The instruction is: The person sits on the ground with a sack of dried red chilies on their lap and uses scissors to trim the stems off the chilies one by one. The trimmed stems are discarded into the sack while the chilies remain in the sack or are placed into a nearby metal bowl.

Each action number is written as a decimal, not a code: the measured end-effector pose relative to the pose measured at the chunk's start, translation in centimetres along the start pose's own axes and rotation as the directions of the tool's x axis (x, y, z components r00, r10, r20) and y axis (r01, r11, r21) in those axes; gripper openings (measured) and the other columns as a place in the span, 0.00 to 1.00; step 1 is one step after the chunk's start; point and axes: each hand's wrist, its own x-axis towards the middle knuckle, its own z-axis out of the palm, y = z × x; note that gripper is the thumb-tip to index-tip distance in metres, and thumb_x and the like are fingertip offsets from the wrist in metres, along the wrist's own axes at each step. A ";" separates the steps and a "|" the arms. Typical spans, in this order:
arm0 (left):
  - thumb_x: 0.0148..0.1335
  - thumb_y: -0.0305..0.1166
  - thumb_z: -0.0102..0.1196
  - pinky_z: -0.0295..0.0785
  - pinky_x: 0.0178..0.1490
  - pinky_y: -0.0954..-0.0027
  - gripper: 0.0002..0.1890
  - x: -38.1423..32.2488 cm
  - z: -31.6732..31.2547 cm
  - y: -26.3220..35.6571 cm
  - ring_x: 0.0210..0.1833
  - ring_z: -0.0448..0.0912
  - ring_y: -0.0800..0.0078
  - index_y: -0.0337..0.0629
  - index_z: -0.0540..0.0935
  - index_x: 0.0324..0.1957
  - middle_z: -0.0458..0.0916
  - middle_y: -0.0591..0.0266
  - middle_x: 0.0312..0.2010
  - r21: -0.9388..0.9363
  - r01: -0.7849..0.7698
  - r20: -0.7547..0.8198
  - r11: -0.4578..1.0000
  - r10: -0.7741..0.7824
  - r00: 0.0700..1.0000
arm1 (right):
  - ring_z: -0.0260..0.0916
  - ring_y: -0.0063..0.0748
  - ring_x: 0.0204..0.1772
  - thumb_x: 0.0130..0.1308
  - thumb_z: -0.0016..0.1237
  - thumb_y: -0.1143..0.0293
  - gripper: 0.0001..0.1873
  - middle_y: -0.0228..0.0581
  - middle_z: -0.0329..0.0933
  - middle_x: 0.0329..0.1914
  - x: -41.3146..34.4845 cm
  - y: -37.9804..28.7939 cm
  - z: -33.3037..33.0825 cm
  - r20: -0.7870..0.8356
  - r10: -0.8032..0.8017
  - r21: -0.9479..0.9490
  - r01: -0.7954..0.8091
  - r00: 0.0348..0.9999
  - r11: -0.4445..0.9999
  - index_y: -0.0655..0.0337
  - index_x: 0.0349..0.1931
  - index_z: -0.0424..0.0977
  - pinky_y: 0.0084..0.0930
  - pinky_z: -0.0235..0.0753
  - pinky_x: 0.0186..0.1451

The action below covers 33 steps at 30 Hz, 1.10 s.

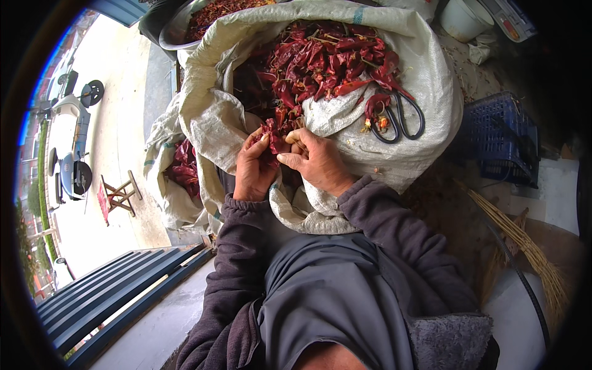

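Observation:
My left hand (257, 164) holds a dried red chili pepper (276, 138) between thumb and fingers, over the near side of a large white woven sack (374, 157). Thumb and curled fingers of my right hand (317, 157) pinch at the same pepper's right side, by its stem end; the fingertips are partly hidden. Beyond my hands, a heap of dried red chilies (319, 60) fills the sack's mouth. A pair of scissors with black loop handles (393, 118) lies on the sack's fold to the right, blades out of sight under peppers.
At left a smaller woven sack (159, 173) holds more chilies, and a metal basin (178, 44) of chili scraps stands behind. On the right are a blue plastic crate (497, 134), a straw broom (522, 236) and a white bucket (465, 21). Outside stand a folding stool (118, 196) and a scooter (69, 134).

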 end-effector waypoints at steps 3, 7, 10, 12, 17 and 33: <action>0.73 0.23 0.53 0.83 0.55 0.62 0.15 0.2 -0.2 -0.7 0.49 0.86 0.64 0.36 0.74 0.60 0.84 0.53 0.52 0.048 -0.030 0.022 0.998 0.029 0.999 | 0.77 0.30 0.30 0.66 0.65 0.64 0.17 0.39 0.79 0.27 -0.1 -0.5 0.1 0.003 -0.004 -0.065 0.004 1.000 0.998 0.66 0.45 0.76 0.29 0.78 0.38; 0.73 0.23 0.53 0.83 0.55 0.62 0.14 -0.8 0.7 -0.7 0.49 0.86 0.65 0.36 0.75 0.59 0.84 0.55 0.50 0.065 -0.037 0.037 0.997 0.035 0.999 | 0.82 0.45 0.32 0.70 0.58 0.65 0.12 0.47 0.82 0.29 0.0 1.3 1.0 -0.104 -0.112 -0.130 0.098 0.988 0.987 0.66 0.42 0.76 0.36 0.80 0.39; 0.73 0.22 0.53 0.84 0.55 0.62 0.14 -0.9 0.1 -0.6 0.49 0.86 0.65 0.37 0.75 0.59 0.84 0.56 0.50 0.011 -0.024 0.035 1.000 0.023 0.999 | 0.84 0.46 0.36 0.72 0.52 0.68 0.10 0.49 0.84 0.33 0.1 1.2 0.6 -0.091 -0.072 -0.029 0.070 0.993 0.997 0.67 0.44 0.77 0.36 0.81 0.42; 0.73 0.22 0.53 0.84 0.55 0.63 0.14 -1.0 0.1 -0.7 0.49 0.86 0.65 0.37 0.75 0.59 0.85 0.56 0.49 0.001 -0.028 0.030 1.000 0.028 0.999 | 0.84 0.44 0.38 0.73 0.49 0.70 0.10 0.49 0.84 0.35 0.2 0.4 -0.2 -0.036 0.019 0.046 -0.017 0.999 0.999 0.67 0.46 0.77 0.35 0.81 0.44; 0.72 0.22 0.54 0.82 0.55 0.64 0.13 -1.3 0.8 -0.8 0.48 0.85 0.67 0.39 0.76 0.56 0.85 0.59 0.48 0.037 -0.118 0.019 0.992 0.117 0.993 | 0.84 0.39 0.38 0.73 0.49 0.71 0.09 0.47 0.84 0.34 0.1 0.1 -0.5 0.008 0.083 0.165 -0.083 0.996 0.983 0.67 0.46 0.77 0.33 0.81 0.44; 0.67 0.19 0.59 0.83 0.48 0.66 0.14 -2.8 1.2 1.3 0.44 0.85 0.69 0.39 0.77 0.53 0.85 0.58 0.46 0.235 -0.231 0.017 0.944 0.234 0.972 | 0.79 0.51 0.32 0.70 0.58 0.69 0.07 0.45 0.79 0.29 -4.6 -4.7 -3.9 0.171 -0.312 -0.286 0.351 0.934 0.892 0.62 0.39 0.77 0.40 0.77 0.34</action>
